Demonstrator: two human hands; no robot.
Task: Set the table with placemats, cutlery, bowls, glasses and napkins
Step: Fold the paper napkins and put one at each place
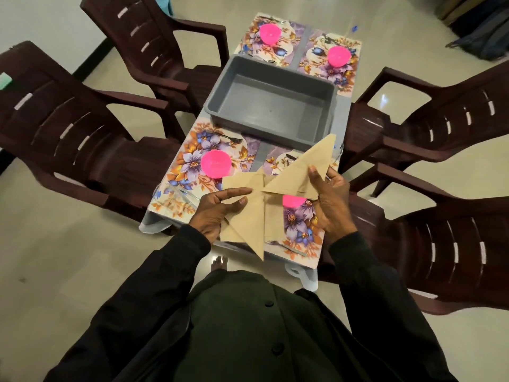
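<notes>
Beige folded napkins are held above the near end of the small table. My left hand (217,213) grips a stack of them (245,227), thumb on top. My right hand (330,199) pinches one triangular napkin (305,169), lifted and angled toward the grey tub. Floral placemats cover the table; the near-left one (190,161) carries a pink bowl (216,164), a fork (228,138) and a clear glass (183,195). The near-right mat (300,227) shows another pink bowl (293,201), mostly hidden by napkins. Two far mats each bear a pink bowl (270,33) (338,57).
An empty grey plastic tub (271,102) sits in the table's middle. Dark brown plastic chairs stand on both sides: two on the left (68,128) (154,48) and two on the right (440,119) (440,244). My bare foot (219,263) shows under the table's near edge.
</notes>
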